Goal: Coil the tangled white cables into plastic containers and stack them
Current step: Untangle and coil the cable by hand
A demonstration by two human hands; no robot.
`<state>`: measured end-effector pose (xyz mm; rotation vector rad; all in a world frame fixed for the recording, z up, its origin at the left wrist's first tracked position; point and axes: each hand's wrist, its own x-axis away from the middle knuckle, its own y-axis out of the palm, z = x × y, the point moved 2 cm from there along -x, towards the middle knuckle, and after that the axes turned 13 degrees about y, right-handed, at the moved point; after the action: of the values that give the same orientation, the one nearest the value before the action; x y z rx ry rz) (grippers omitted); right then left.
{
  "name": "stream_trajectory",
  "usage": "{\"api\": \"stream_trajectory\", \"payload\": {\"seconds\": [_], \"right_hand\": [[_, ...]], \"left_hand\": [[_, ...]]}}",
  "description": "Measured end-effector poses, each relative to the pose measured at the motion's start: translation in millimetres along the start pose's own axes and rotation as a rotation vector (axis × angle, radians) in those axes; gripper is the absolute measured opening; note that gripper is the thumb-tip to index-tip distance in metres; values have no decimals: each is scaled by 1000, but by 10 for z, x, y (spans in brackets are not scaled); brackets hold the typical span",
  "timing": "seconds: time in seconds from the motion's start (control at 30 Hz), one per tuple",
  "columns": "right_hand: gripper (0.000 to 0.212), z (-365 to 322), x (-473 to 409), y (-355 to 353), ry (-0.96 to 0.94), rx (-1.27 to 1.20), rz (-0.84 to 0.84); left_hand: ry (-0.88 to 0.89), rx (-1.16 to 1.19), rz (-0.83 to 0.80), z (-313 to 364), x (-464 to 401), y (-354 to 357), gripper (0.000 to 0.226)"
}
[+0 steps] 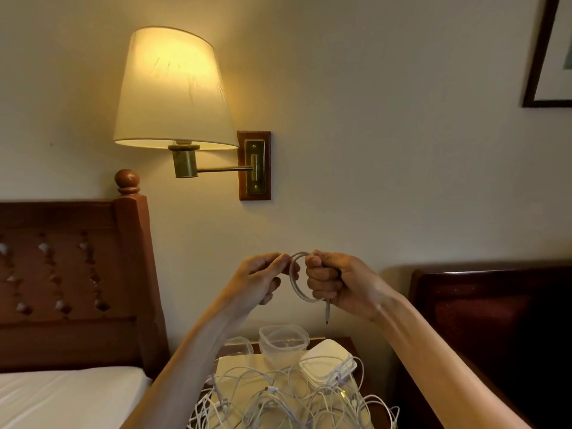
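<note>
Winding a white cable (296,281) into a small loop above the counter (238,371): right hand (335,281) fists the coil, left hand (263,278) pinches its top. Keeping turns even should help it fit the container (283,340) below.

Coil (297,278): between the left hand (260,280) and right hand (335,281), above the nightstand (351,343).
Containers (283,342): at the nightstand's back.
Tangled cables (278,400): on the nightstand, in front of the containers.
Bed (68,394): left of the nightstand.
Lamp (173,91): on the wall, above the headboard (77,274).
</note>
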<state>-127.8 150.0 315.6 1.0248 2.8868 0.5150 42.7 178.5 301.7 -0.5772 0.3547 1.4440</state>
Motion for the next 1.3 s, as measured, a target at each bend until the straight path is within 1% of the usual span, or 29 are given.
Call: {"api": "stream_trajectory", "payload": {"seconds": [0.1, 0.17, 0.23, 0.27, 0.3, 0.33, 0.37, 0.4, 0.43, 0.47, 0.5, 0.53, 0.6, 0.67, 0.7, 0.77, 0.87, 0.93, 1.03, 1.1, 1.17, 1.23, 1.3], "right_hand": [[32, -70, 46, -67, -36, -217, -94], [29, -186, 102, -152, -93, -323, -103], [32, -314, 162, -236, -144, -374, -63], [33, -363, 180, -259, -160, -373, -34], [34, -398, 186, -260, -174, -346, 5], [34, -412, 182, -243, -186, -294, 59], [35, -406, 155, -228, -195, -224, 122], [36, -387, 123, -207, -205, -135, 178], [37, -356, 82, -188, -222, -28, 225], [37, -322, 49, -161, -248, 90, 266], [36, -289, 25, -145, -272, 208, 306], [35, -258, 17, -135, -285, 312, 341], [34, -199, 28, -125, -278, 488, 391], [34, -127, 38, -81, -266, 628, 382], [34, -87, 41, -48, -263, 663, 353], [35, -26, 32, 15, -268, 663, 301], [37, 17, 2, 54, -255, 598, 257], [39, 31, -11, 32, -228, 519, 222], [42, 50, -25, -24, -155, 410, 171], [44, 60, -18, -35, -89, 238, 136], [41, 65, 10, -20, -50, 64, 77], [37, 34, 61, -34, -71, -95, 9], [36, -50, 120, -102, -117, -204, -28]], "left_hand": [[119, -234, -6, -77, 30, -60, 36], [168, -334, 12, -228, 105, -186, 35], [181, -437, 46, -451, 232, -334, 30], [161, -494, 61, -574, 294, -392, 28], [141, -547, 70, -670, 340, -410, 27], [105, -623, 37, -742, 369, -391, 27], [73, -710, -59, -756, 382, -318, 28], [48, -805, -204, -704, 386, -209, 31], [58, -881, -364, -611, 382, -88, 34], [89, -909, -478, -465, 376, 29, 37], [145, -893, -529, -308, 352, 114, 39], [223, -859, -523, -133, 321, 162, 38], [430, -797, -414, 178, 263, 162, 33], [604, -801, -303, 385, 199, 73, 22], [661, -825, -256, 446, 160, 32, 20], [715, -878, -174, 473, 82, -31, 21], [716, -924, -87, 391, 27, -65, 26], [698, -932, -54, 307, 17, -73, 23], [652, -879, -24, 161, -13, -96, 21], [622, -764, -31, 63, -47, -102, 23], [587, -659, -49, -36, -59, -113, 25], [529, -622, -27, -200, -42, -192, 27], [455, -634, 18, -449, 20, -352, 29]]}}
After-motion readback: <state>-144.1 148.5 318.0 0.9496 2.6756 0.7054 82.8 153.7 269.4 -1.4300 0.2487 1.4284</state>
